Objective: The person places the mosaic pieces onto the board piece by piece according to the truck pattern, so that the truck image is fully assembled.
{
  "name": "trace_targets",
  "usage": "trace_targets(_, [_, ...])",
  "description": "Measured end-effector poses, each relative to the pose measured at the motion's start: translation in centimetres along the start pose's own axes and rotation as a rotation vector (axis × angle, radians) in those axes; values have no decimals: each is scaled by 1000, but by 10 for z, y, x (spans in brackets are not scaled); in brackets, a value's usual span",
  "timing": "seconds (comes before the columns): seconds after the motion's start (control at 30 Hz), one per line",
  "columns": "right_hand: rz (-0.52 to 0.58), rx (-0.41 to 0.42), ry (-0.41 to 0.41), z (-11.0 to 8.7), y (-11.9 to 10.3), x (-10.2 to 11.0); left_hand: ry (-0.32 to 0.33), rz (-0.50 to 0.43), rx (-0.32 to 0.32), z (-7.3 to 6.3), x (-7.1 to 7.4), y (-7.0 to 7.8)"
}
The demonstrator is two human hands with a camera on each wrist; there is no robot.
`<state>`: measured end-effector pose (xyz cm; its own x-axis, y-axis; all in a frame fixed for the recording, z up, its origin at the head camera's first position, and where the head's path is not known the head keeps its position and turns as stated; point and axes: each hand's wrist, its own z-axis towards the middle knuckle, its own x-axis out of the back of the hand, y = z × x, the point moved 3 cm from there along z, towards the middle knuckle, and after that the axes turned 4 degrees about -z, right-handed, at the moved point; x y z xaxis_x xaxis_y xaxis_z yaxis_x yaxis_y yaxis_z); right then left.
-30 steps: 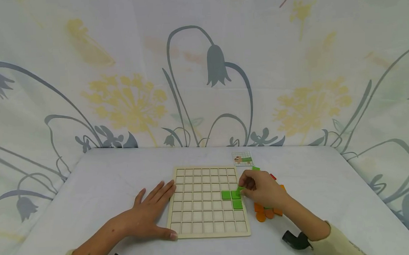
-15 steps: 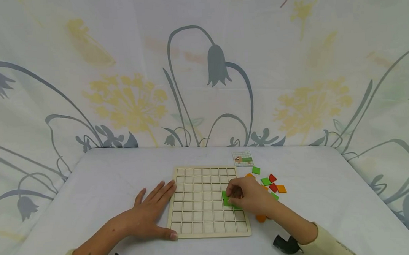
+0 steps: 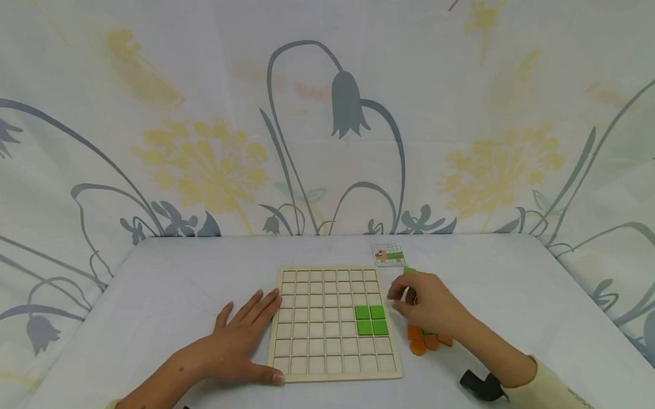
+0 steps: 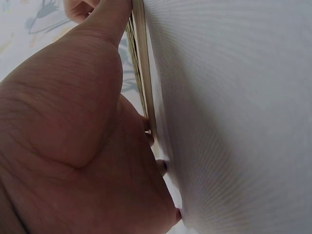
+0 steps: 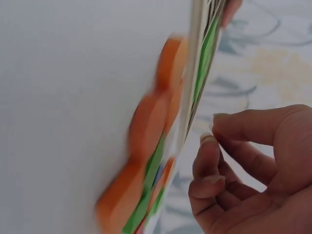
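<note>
A square wooden grid board lies flat on the white table. Four-square block of green square tiles fills cells near its right edge. My left hand lies spread against the board's left edge, fingertips and thumb touching the rim; the left wrist view shows the palm beside the board's side. Just right of the board hovers my right hand, fingers loosely bent, thumb and index tips slightly apart. No tile shows between those tips in the right wrist view, where the right hand appears near the board's edge.
Orange pieces and other coloured tiles lie right of the board, partly hidden under the right hand. A small picture card rests beyond the board's far right corner. A flower-patterned cloth stands behind the table.
A green tile carried by my right hand now sits in the grid, left of the lower green one. The right hand has let go and moved right, off the board. The left hand stayed still.
</note>
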<state>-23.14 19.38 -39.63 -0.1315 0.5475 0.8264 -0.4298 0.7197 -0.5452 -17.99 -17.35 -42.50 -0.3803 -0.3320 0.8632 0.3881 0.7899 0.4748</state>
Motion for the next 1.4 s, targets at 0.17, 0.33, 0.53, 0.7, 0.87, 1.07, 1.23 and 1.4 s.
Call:
trace_targets(0.17, [-99,-80,65,-1,38,18,-2,-1,6,1,0,-1])
trace_targets(0.33, [-136,-112,54,-4,60,29,-3,-7,6,1,0,0])
trace_targets(0.53, [-120,-56,3,-4,67,31,-3,-9,10,0,0,0])
trace_targets(0.7, [-118,-58,-13,-2,67,30,-3,-3,7,0,0,0])
trace_targets(0.87, [-112,-105,-46,-1,64,29,0,-1,-1,0,0,0])
trace_targets(1.07, [-96,-103,-56,1,61,28,0,2,1,0,0,0])
trace_targets(1.23, [-46,-87,-46,2,52,25,-4,-2,1,0,0,0])
trace_targets(1.4, [-7,-8,-9,5,30,20,-5,-3,1,0,0,0])
